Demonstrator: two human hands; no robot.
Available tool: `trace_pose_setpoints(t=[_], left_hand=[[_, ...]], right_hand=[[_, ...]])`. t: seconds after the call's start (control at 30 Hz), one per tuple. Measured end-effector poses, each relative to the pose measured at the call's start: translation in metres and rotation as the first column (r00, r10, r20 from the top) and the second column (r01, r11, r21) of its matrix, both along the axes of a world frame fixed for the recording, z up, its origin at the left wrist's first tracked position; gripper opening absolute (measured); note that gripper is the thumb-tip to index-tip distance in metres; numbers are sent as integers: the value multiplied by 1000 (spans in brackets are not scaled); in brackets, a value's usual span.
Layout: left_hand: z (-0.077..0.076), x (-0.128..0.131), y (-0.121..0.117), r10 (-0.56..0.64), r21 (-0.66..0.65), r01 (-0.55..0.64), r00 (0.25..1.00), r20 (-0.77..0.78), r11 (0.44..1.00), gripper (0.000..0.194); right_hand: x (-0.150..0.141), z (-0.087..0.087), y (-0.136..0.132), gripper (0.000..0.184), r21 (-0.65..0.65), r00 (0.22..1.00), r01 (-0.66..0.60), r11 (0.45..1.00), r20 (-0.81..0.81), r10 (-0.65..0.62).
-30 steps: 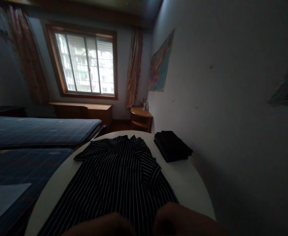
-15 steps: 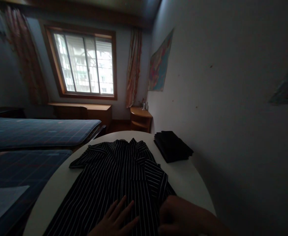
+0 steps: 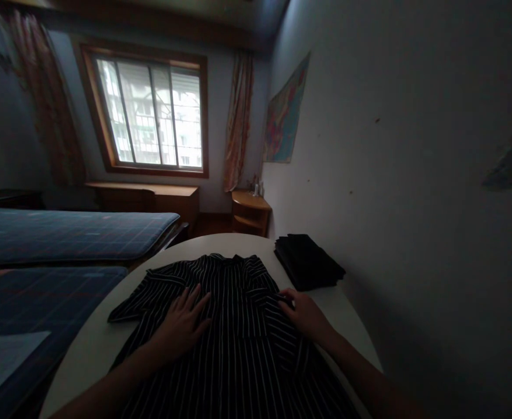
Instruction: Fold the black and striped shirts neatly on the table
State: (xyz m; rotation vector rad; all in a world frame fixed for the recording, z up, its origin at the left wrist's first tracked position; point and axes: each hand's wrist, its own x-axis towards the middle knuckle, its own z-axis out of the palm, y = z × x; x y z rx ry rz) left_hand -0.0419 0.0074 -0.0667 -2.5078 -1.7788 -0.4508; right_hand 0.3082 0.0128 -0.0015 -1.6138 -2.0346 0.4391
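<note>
A black shirt with thin white stripes (image 3: 225,349) lies spread on a round white table (image 3: 81,337), its collar toward the far edge. My left hand (image 3: 181,326) rests flat on the chest of the shirt, fingers spread. On the other side, my right hand (image 3: 302,311) has its fingers closed at the shirt's right-hand sleeve, near the shoulder; the fabric between the fingertips is hard to see in the dim light. That sleeve is folded in over the shirt body, while the left-hand sleeve (image 3: 129,299) sticks outward.
Folded black cloth (image 3: 308,262) is stacked at the table's right, by the white wall (image 3: 413,233). Beds with blue plaid mattresses (image 3: 72,235) stand at the left, a paper sheet (image 3: 6,366) on the nearer one. A wooden corner shelf (image 3: 251,201) is beyond the table.
Both hands have moved forward, away from me, up the shirt. The right hand has gone to the sleeve. The shirt has shifted toward me at the collar, and its left-hand sleeve reaches farther out.
</note>
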Motion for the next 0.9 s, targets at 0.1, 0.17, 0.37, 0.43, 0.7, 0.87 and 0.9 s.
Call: trace_pose_setpoints(t=[0.1, 0.17, 0.37, 0.43, 0.7, 0.87, 0.9], left_hand=[[-12, -34, 25, 204, -100, -212, 975, -85, 972, 64], [-17, -57, 35, 286, -107, -300, 949, -132, 948, 65], [-17, -107, 45, 379, -136, -412, 901, -212, 901, 59], [-15, -117, 44, 424, -127, -460, 875, -231, 879, 58], [-2, -92, 50, 534, 99, -526, 817, -216, 845, 56], [-11, -40, 56, 283, 27, -282, 952, -118, 959, 64], [-13, -35, 56, 284, -15, -288, 951, -123, 957, 65]], right_hand=[[24, 18, 13, 28, 118, 993, 102, 988, -75, -94], [46, 33, 24, 28, 190, 976, 215, 958, -89, -201], [106, 67, 51, 27, 283, 902, 390, 876, 72, -425], [113, 70, 53, 27, 291, 863, 419, 860, 168, -477], [51, 61, 41, 29, 409, 823, 228, 884, 403, -399], [-28, 30, 25, 36, 212, 927, -124, 969, 372, 38], [-40, 21, 21, 42, 179, 927, -159, 971, 367, 84]])
